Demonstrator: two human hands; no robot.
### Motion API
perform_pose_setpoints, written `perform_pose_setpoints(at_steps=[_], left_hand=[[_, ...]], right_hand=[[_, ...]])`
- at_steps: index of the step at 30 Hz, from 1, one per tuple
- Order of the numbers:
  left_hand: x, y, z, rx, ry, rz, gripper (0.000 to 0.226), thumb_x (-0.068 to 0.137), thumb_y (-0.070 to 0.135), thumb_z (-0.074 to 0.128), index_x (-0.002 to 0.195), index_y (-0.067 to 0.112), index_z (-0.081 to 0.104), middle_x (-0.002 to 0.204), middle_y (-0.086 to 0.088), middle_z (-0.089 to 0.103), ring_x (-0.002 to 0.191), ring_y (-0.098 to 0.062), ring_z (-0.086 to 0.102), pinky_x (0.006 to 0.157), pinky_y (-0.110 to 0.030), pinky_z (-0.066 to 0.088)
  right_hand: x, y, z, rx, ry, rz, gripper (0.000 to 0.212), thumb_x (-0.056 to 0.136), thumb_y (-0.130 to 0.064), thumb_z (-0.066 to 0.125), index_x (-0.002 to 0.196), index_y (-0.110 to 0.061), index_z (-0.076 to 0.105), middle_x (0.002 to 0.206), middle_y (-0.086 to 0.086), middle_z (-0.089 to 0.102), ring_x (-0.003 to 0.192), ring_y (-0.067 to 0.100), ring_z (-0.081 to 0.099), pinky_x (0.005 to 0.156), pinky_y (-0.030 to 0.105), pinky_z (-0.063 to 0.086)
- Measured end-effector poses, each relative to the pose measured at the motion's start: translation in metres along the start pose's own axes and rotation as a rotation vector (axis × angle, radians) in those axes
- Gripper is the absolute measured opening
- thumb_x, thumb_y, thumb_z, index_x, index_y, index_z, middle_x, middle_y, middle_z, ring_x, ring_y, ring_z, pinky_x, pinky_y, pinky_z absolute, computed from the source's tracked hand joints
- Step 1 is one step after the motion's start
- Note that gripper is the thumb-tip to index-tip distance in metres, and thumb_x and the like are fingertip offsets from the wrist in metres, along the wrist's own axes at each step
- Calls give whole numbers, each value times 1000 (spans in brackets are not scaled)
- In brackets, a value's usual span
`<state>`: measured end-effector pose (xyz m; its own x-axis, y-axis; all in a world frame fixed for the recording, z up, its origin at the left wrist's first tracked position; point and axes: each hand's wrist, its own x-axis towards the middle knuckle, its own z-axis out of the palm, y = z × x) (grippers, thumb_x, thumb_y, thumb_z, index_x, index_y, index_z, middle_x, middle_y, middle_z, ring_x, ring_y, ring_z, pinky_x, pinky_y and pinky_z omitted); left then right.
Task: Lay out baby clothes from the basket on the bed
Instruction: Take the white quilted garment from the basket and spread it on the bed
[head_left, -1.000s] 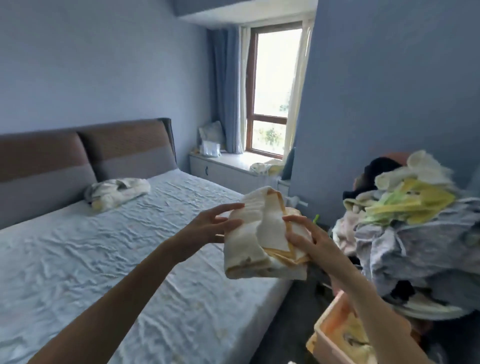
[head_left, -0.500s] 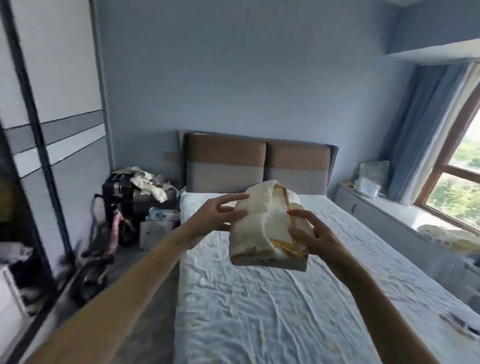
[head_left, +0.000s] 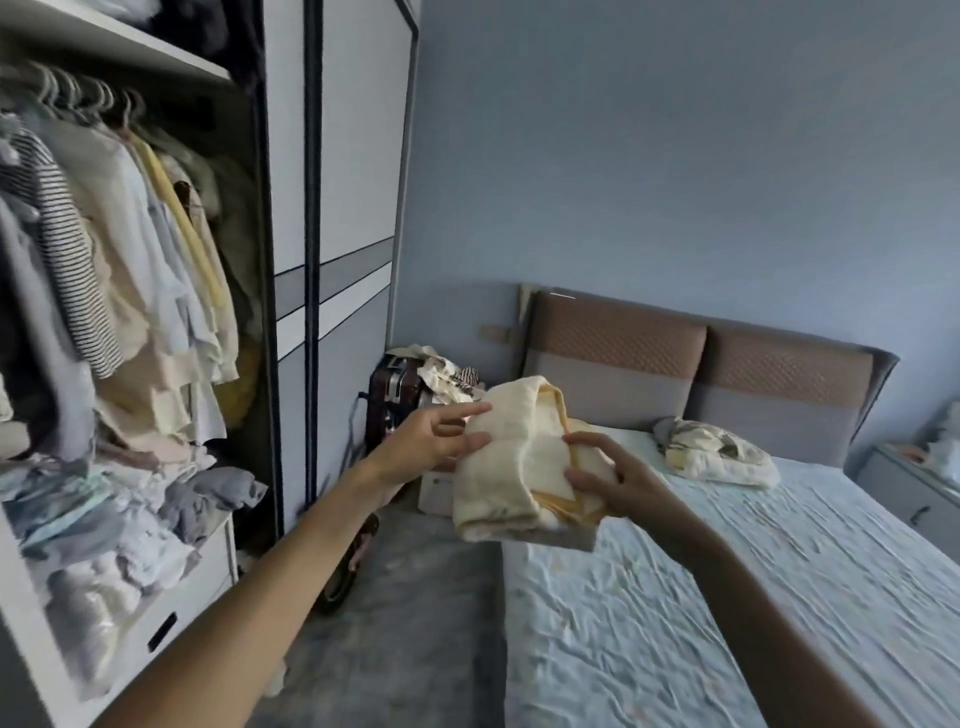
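Between both hands I hold a bunched cream baby garment with yellow trim, in the air over the bed's left corner. My left hand touches its left side with fingers stretched out and the thumb underneath. My right hand grips its right side, fingers curled round the cloth. The bed with a wrinkled pale blue sheet fills the lower right. The basket is out of view.
An open wardrobe full of hanging and piled clothes stands on the left. A dark suitcase with clothes on top stands by the headboard. A crumpled patterned cloth lies near the headboard. Grey floor runs between wardrobe and bed.
The view has swung left from the window and basket, past the bed, to the wardrobe. Both hands keep holding the cream garment in much the same way.
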<state>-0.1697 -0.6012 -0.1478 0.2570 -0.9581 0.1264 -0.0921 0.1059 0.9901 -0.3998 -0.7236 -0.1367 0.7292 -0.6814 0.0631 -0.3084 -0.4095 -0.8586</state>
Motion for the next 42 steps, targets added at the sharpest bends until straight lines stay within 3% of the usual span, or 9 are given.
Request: perform_pose_setpoints(at_steps=[4,10,15,18,21,28,31,35,42], left_hand=[[53,-19,-27,26,-9,-18,48,85,21,68,131,27,54,114,-7,68,102,-16,67,80,-26,58],[181,-54,-51,36,-7,-18,46,84,23,70,128,28,56,112,-4,69,98,-17,68,71,-24,57],[314,-66,-67,33,7,-27,43,83,22,70,124,29,58,105,0,72,94,-14,70,74,-27,58],[386,-68,-76,4,49,-4,37,84,16,69,118,27,61,95,1,74,86,-13,71,69,-25,58],[449,-73,-89,4,61,2,37,83,14,69,118,26,62,92,0,74,80,-10,71,65,-23,56],[613,-105,-130,55,23,18,40,83,22,70,121,27,60,95,0,74,87,-12,70,69,-24,56],[692,-121,-149,86,-22,27,41,83,25,70,123,29,60,100,0,73,93,-15,70,77,-30,58],[803,-134,-166,94,-135,3,40,85,22,68,124,30,59,109,-3,69,100,-17,66,76,-25,57],[979,-170,-96,67,-381,-10,36,86,15,65,120,26,60,105,-2,70,96,-12,67,79,-22,57]], right_hand=[[63,21,3,-10,-29,30,32,81,-45,67,111,-50,56,115,2,55,95,23,64,76,30,57],[186,73,-18,29,28,31,30,82,-42,68,109,-50,58,113,7,56,93,29,61,76,35,54],[307,105,-64,80,21,43,32,82,-40,68,111,-49,58,114,2,54,96,24,61,77,32,56],[377,112,-92,111,31,32,30,84,-37,66,110,-48,57,111,0,55,87,17,60,64,19,50],[441,124,-109,142,61,23,31,86,-37,63,114,-46,55,111,0,55,85,15,60,63,17,48],[593,166,-139,148,108,37,30,89,-33,61,118,-40,56,99,0,56,73,10,54,57,15,45],[661,189,-151,161,140,60,30,90,-33,61,118,-40,55,96,0,56,72,11,53,58,18,46],[740,215,-178,181,200,115,29,90,-32,61,117,-41,55,90,-1,56,65,5,54,55,16,44],[802,293,-262,206,397,272,34,90,-27,62,123,-33,54,85,2,54,59,7,49,48,13,40]])
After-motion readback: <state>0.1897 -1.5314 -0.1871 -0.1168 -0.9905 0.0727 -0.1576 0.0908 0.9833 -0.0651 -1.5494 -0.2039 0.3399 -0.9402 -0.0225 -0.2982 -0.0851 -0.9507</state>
